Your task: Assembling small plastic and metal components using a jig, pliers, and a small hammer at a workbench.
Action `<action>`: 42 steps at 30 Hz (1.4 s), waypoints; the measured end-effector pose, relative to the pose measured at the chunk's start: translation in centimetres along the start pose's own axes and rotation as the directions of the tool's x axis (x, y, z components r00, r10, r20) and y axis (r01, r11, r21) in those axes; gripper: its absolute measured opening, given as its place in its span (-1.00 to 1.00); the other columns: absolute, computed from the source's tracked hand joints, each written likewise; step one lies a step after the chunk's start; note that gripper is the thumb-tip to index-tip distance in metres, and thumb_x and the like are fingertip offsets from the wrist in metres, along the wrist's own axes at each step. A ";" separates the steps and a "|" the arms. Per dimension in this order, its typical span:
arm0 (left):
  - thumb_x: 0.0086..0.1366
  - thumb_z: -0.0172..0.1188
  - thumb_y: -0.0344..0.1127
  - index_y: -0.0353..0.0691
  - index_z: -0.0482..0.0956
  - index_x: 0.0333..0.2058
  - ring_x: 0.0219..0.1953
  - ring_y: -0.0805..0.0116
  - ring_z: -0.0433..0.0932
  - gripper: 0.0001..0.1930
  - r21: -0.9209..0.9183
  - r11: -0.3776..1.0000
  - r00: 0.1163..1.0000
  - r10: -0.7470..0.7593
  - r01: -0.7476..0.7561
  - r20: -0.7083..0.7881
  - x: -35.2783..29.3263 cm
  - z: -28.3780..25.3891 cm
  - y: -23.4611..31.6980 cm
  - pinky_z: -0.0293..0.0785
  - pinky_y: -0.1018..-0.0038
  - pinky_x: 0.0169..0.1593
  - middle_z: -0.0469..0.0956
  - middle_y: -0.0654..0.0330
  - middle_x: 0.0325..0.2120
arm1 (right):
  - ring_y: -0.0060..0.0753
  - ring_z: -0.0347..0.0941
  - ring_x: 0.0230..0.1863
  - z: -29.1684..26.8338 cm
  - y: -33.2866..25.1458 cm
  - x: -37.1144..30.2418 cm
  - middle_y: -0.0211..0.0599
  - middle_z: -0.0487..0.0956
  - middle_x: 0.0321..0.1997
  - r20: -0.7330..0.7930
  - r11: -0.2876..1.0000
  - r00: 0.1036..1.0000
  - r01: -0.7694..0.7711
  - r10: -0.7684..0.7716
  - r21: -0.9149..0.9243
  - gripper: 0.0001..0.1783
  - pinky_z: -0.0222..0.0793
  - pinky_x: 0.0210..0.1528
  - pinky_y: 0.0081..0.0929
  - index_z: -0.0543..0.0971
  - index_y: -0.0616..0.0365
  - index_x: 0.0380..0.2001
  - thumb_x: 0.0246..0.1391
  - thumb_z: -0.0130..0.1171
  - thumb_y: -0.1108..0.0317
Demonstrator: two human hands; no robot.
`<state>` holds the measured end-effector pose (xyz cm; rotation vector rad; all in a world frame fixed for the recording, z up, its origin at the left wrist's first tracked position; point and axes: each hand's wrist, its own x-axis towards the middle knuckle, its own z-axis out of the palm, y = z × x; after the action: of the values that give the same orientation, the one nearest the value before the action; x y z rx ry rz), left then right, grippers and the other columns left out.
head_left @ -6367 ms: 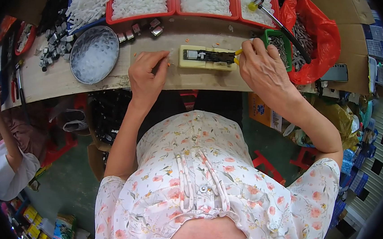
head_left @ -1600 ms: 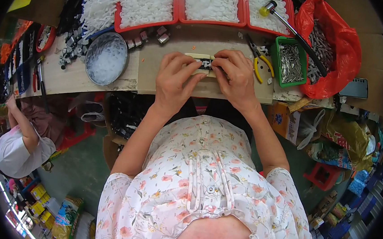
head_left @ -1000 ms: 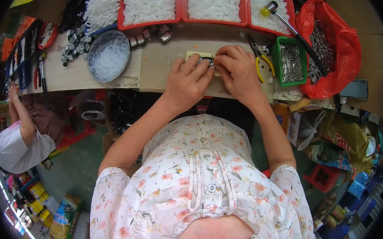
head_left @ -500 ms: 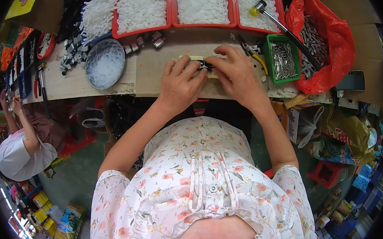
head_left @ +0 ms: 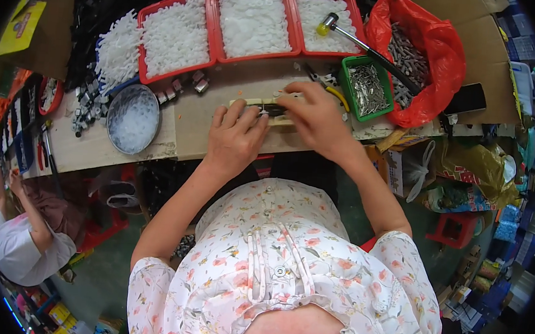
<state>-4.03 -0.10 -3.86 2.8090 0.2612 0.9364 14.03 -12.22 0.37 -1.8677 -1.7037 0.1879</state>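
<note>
On the table in front of me lies a pale wooden block (head_left: 282, 121) with a small dark part (head_left: 274, 110) on it. My left hand (head_left: 238, 138) rests over the block's left end, fingers bent, thumb and forefinger closed at the part's left end. A small white piece (head_left: 263, 112) shows at these fingertips. From the right, my right hand (head_left: 317, 119) is curled over the part's other end, its thumb and fingertips closed there. My fingers hide much of the part, so its exact kind cannot be told.
Red trays (head_left: 255, 25) of white plastic pieces stand at the back. Left lie a metal bowl (head_left: 133, 119) and several small metal parts (head_left: 88, 108). Right are pliers (head_left: 338, 97), a green basket (head_left: 367, 88) of metal pins, a hammer (head_left: 377, 55) and a red bag (head_left: 440, 49). Another person (head_left: 29, 239) sits left.
The whole view has shifted, so the table's things sit lower and further left in the picture. Both hands stay at the small dark part, with the right fingers slightly changed in their bend.
</note>
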 end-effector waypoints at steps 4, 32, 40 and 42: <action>0.09 0.36 -0.35 -0.20 0.66 -0.27 -0.04 0.10 0.48 -0.79 -0.102 0.994 0.997 -0.018 0.026 0.079 1.3 -1.4 0.0 0.34 0.18 -0.01 0.55 0.19 -0.24 | -0.02 0.48 -0.03 -5.5 4.1 -1.8 -0.08 0.54 -0.11 -0.274 0.976 0.951 -0.182 0.143 -0.121 -0.73 0.41 0.00 -0.21 0.61 0.19 -0.14 0.04 0.24 0.54; 0.11 0.37 -0.33 -0.20 0.76 -0.39 -0.32 0.25 0.61 -0.89 -0.456 0.844 0.941 -0.154 0.284 0.301 19.8 6.2 -2.4 0.50 0.32 -0.23 0.65 0.03 -0.48 | -0.62 0.49 -0.43 -6.6 7.7 -2.2 -0.34 0.62 -0.43 -0.355 0.881 0.807 -0.414 0.472 0.231 -0.89 0.40 -0.33 -0.54 0.64 0.31 -0.32 0.05 0.25 0.52; 0.24 0.38 -0.28 -0.35 0.68 -0.18 -0.30 0.54 0.56 -0.73 -0.790 -0.314 0.625 -0.486 0.527 0.610 11.2 2.0 -0.5 0.32 0.59 -0.26 0.66 0.24 -0.36 | -0.61 0.50 -0.36 -3.7 0.5 2.5 -0.35 0.61 -0.35 -0.347 0.893 0.883 -0.154 0.317 0.424 -0.86 0.41 -0.28 -0.62 0.67 0.29 -0.29 0.02 0.28 0.60; 0.26 0.35 -0.32 -0.34 0.68 -0.18 -0.31 0.53 0.54 -0.77 -0.781 -0.394 0.607 -0.492 0.485 0.624 9.7 1.4 -0.6 0.34 0.58 -0.24 0.65 0.25 -0.36 | -0.56 0.53 -0.36 -2.9 -0.4 3.0 -0.29 0.62 -0.35 -0.355 0.920 0.896 -0.127 0.266 0.370 -0.84 0.43 -0.29 -0.60 0.67 0.32 -0.29 -0.01 0.29 0.61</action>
<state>4.34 2.43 0.51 0.8825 0.5134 0.4202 15.56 -10.33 3.77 -1.6785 -1.1214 0.1550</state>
